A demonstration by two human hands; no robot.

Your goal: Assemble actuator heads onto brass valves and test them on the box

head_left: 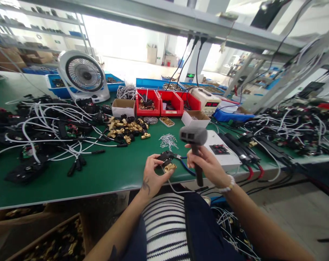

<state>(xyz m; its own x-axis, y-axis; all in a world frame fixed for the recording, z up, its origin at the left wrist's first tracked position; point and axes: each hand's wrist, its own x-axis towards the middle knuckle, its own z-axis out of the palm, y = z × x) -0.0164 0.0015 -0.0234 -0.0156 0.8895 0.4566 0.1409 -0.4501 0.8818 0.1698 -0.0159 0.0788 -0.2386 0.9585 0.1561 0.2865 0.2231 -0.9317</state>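
My left hand (156,172) grips a brass valve fitting (170,167) with a black housing (166,156) joined to it, held just above the front of the green bench. A thin white cable (178,190) hangs beneath this assembly. To its right, my right hand (204,163) is wrapped around the handle of a grey pistol-grip power tool (193,135), held upright. The tool is blurred, so its exact kind is unclear. Behind both hands lies a small heap of silver metal pieces (168,141), too fine to make out.
Brass fittings (126,127) and black housings with white cables (69,130) cover the left bench (104,181). Red bins (148,103), a fan (84,76) and a power supply (206,98) stand behind. At right are a white box (221,148) and more cabled parts (292,127).
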